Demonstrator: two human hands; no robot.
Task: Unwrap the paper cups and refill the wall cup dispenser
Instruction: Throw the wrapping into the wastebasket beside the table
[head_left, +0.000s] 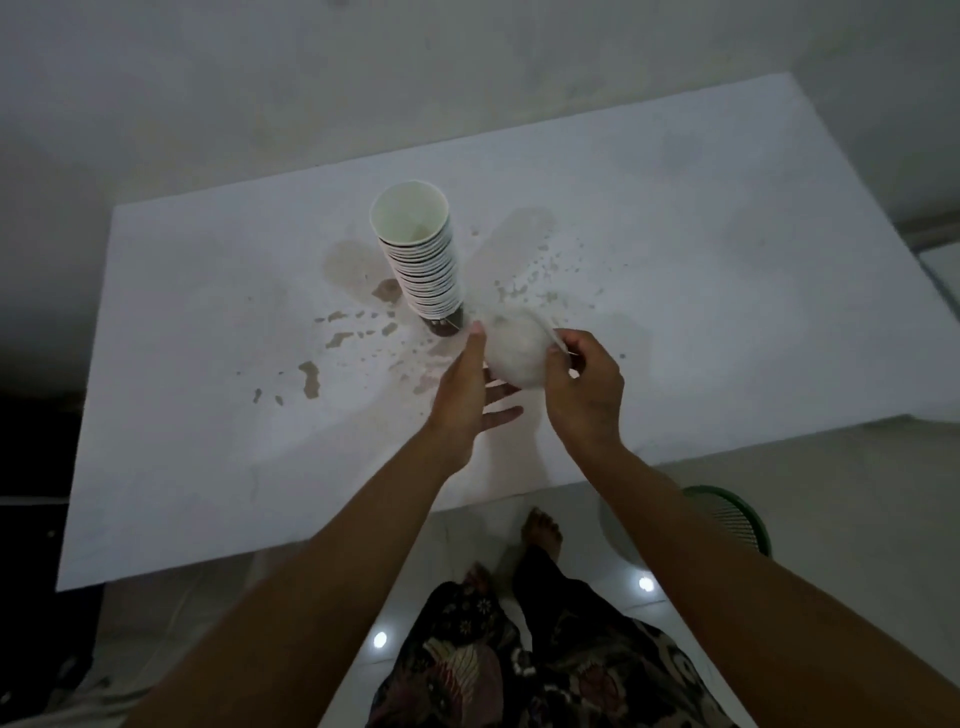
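Observation:
A tall stack of white paper cups (423, 254) stands upright on the white table (208, 364), mouth up, its lowest cup dark. Just right of the stack's foot, a crumpled ball of clear plastic wrap (519, 353) sits between my hands. My left hand (467, 384) lies against the ball's left side with its fingers straight. My right hand (584, 387) pinches the wrap at its right edge. The wall dispenser is not in view.
The tabletop is stained with brown patches around the stack. A green mesh bin (732, 519) stands on the tiled floor under the table's near right corner. My bare foot (543, 532) and patterned clothing (519, 665) are below the near edge.

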